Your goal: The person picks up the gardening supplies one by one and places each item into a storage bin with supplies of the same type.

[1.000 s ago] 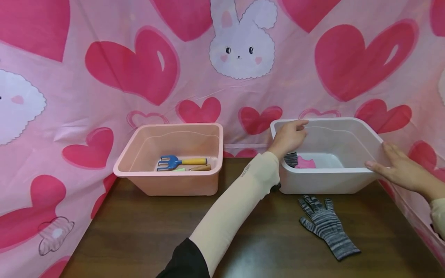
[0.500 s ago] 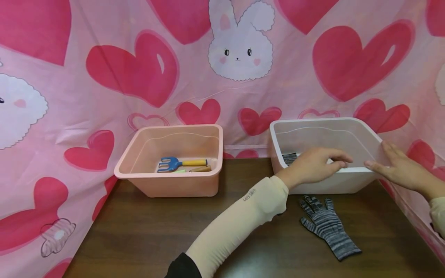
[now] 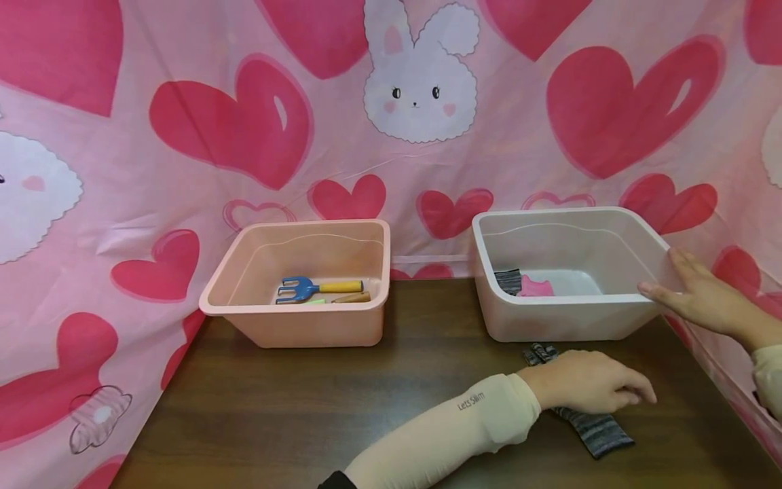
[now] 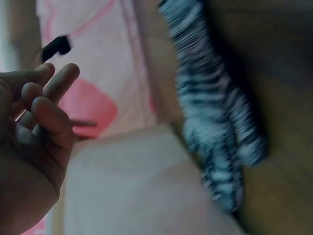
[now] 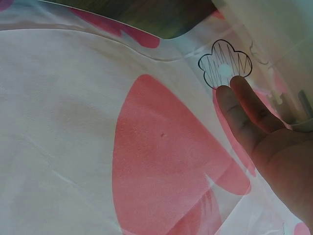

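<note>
My left hand (image 3: 592,382), fingers loosely bent, hovers above a grey-black striped knit glove (image 3: 601,435) and hides its middle. In the left wrist view the glove (image 4: 205,93) lies apart from the bent fingers, which hold nothing. My right hand (image 3: 702,299) rests against the right end of a white plastic tub (image 3: 556,319), thumb at the rim. Its fingers (image 5: 239,117) look straight along the outer wall in the right wrist view. Inside the tub lie a striped knit piece (image 3: 508,281), partly hidden by the wall, and a pink object (image 3: 536,288) of unclear kind.
A peach tub (image 3: 320,329) stands at the left of the wooden table (image 3: 293,414). It holds a blue hand fork (image 3: 299,290) with a yellow handle, a wooden-handled item (image 3: 352,297) and something light green. A pink heart-patterned cloth (image 3: 342,149) hangs behind.
My left hand has come from the white tub's left rim, across its front, down to above the glove. My right hand stays at the tub's right end.
</note>
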Tool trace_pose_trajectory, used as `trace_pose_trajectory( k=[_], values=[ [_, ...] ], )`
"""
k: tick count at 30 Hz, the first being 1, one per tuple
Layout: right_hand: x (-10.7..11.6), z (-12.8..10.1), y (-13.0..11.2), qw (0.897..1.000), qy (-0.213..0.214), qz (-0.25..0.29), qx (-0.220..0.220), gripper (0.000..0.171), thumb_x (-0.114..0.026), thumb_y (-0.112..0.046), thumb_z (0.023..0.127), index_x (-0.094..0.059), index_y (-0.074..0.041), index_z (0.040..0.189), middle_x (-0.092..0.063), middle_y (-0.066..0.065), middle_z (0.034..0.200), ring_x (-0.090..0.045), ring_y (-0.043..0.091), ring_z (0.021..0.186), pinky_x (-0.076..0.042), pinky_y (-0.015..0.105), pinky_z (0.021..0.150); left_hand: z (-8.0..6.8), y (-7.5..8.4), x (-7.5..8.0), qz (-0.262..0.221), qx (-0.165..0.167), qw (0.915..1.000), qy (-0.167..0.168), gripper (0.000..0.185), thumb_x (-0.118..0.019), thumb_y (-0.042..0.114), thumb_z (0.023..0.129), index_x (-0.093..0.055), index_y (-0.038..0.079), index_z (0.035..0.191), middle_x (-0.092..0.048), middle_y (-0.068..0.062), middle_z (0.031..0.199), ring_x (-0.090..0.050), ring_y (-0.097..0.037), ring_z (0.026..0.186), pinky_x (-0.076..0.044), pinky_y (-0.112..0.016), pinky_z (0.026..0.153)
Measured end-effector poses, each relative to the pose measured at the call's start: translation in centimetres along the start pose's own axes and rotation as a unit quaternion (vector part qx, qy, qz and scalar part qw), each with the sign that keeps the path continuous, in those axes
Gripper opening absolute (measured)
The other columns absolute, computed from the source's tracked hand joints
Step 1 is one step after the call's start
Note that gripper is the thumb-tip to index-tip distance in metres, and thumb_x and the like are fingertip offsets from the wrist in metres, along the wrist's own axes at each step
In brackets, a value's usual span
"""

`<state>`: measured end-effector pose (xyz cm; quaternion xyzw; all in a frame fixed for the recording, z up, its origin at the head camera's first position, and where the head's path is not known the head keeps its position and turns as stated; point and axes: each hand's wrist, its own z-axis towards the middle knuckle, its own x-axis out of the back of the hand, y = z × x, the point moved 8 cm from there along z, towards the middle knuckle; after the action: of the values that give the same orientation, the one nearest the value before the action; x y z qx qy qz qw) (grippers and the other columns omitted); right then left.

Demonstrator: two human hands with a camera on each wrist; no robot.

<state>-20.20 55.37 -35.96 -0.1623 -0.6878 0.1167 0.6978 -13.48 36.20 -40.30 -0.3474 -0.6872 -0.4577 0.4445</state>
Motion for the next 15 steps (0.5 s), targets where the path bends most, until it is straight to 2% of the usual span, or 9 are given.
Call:
trace_pose_trajectory(
  k=[2,7,9,15],
  values=[
    [0.0,0.0,0.0,1.0,-0.002,0.001,-0.002,0.106,-0.054,-0.051,0.099,0.015,0.01,0.151,0.007,0.046,0.152,0.004,0.066,0.138,-0.013,0.085,0.093,0.4,0.2,-1.6,0.011,0.004,0.9997,-0.02,0.033,-0.053,0.036,0.106,-0.058,0.05,0.135,-0.059,0.035,0.114,-0.051,0.015,0.085,-0.042,-0.01,0.069],
    [-0.1,0.0,0.0,1.0,-0.006,0.002,-0.003,0.105,-0.053,-0.052,0.1,0.016,0.009,0.151,0.008,0.046,0.151,0.006,0.065,0.138,-0.01,0.084,0.095,0.8,0.5,-4.8,0.052,-0.008,0.9972,-0.052,0.043,-0.055,0.034,0.105,-0.05,0.051,0.144,-0.052,0.034,0.13,-0.049,0.018,0.106,-0.044,-0.01,0.078],
    [-0.1,0.0,-0.1,1.0,-0.006,0.003,-0.003,0.105,-0.052,-0.052,0.1,0.017,0.009,0.151,0.009,0.046,0.151,0.006,0.065,0.138,-0.009,0.084,0.096,0.8,0.4,-5.6,0.072,-0.015,0.9957,-0.055,0.045,-0.056,0.033,0.104,-0.048,0.05,0.145,-0.049,0.033,0.134,-0.048,0.017,0.112,-0.043,-0.01,0.082],
    [-0.1,-0.1,-0.1,1.0,-0.009,0.0,-0.008,0.105,-0.052,-0.052,0.1,0.018,0.009,0.15,0.01,0.046,0.151,0.008,0.064,0.139,-0.007,0.083,0.098,1.1,0.3,-7.6,0.12,-0.018,0.9909,-0.058,0.044,-0.054,0.034,0.105,-0.048,0.051,0.145,-0.049,0.034,0.132,-0.047,0.018,0.109,-0.046,-0.013,0.081]
  ],
)
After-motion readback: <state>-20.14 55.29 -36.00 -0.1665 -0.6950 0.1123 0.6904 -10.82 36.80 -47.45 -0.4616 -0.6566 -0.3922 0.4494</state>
